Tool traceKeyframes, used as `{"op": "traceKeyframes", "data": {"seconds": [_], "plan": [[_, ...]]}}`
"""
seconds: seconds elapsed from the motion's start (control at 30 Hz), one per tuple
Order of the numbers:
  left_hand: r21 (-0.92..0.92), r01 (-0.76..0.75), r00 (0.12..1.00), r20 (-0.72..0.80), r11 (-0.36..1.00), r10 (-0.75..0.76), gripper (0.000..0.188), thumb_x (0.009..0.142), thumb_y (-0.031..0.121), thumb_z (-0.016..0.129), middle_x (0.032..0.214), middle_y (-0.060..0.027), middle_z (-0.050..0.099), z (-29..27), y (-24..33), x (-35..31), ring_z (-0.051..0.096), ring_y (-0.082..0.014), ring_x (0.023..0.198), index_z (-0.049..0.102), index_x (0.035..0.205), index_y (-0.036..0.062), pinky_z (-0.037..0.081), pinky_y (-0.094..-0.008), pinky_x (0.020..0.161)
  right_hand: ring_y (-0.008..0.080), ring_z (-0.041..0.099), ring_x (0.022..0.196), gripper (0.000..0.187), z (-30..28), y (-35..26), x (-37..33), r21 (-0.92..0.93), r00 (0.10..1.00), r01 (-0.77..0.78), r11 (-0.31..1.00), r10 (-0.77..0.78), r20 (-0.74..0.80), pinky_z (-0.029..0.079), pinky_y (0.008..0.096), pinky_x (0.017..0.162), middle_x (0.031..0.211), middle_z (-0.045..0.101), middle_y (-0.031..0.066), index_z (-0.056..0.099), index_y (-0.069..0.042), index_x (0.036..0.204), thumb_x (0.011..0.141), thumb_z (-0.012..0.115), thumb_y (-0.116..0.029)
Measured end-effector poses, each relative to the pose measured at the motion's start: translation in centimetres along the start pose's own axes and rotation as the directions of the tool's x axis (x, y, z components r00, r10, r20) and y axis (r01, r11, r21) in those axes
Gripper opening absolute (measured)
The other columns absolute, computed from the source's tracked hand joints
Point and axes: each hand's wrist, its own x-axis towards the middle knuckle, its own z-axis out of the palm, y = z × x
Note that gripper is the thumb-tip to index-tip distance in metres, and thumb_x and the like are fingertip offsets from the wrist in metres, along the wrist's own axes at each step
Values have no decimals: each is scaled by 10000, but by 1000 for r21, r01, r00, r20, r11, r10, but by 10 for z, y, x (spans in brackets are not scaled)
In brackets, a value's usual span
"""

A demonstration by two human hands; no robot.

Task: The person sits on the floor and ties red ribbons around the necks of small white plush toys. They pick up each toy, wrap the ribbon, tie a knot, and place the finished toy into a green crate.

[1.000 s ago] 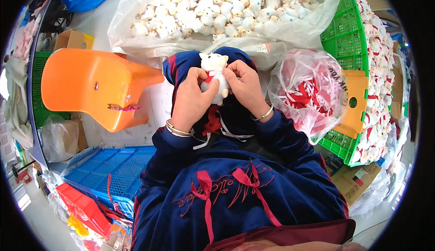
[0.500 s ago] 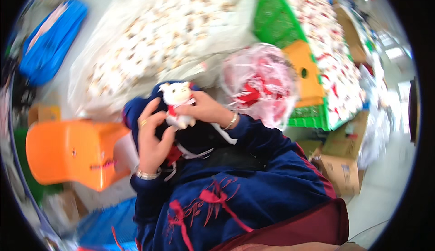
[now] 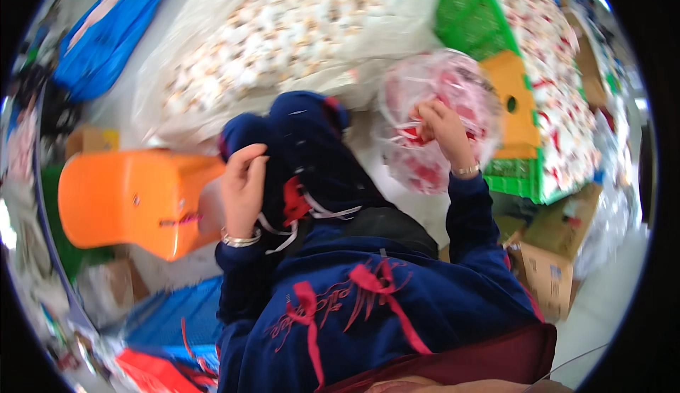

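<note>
My left hand [image 3: 243, 189] hovers over my left thigh, its fingers loosely curled together and nothing showing between them. Off to the right, my right hand [image 3: 446, 136] reaches over a clear plastic bag [image 3: 407, 88] of red and white pieces. Its fingers are closed on a red cloth piece with white ties [image 3: 419, 135] at the bag's opening; the fingers hide part of it. Another red cloth piece [image 3: 294, 201] with white straps lies across my lap.
Ahead is a large clear sheet heaped with white-and-brown plush toys [image 3: 283, 31]. A green crate [image 3: 474, 10] of red-and-white toys stands at the right, with a cardboard box [image 3: 545, 272] below it. An orange chair [image 3: 106, 194] is on my left, near a blue bag [image 3: 113, 35].
The white plush toy that was between both hands is out of them. My right hand has moved right to the plastic bag; my left hand has stayed over my lap, its fingers drawn closer together.
</note>
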Motion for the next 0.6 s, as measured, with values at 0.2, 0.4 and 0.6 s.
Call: {"op": "traceKeyframes", "data": {"seconds": [0.2,0.4,0.6], "plan": [[-92,97,994,-44,991,-101,111,989,58,637,922,-7,676,-6,-14,-35,602,-62,801,689,1074,11,487,-224,713,73,634,731,230,100,18,7,118,975,36,992,-61,212,468,216,636,1005,727,30,646,-39,1107,1010,626,-246],[294,-265,951,-78,918,300,68,862,20,660,908,-129,699,19,-15,-40,689,-307,883,682,924,36,555,-361,797,60,589,740,152,138,9,15,-18,946,143,990,-131,295,449,222,655,886,649,-8,648,-33,1082,990,640,-153],[349,-282,929,-132,893,345,32,851,72,665,846,-84,664,20,-22,-39,663,-299,805,662,882,75,537,-386,719,78,533,835,99,154,26,18,-183,875,477,860,-446,188,453,232,768,916,581,4,592,-13,1044,995,612,-97]]}}
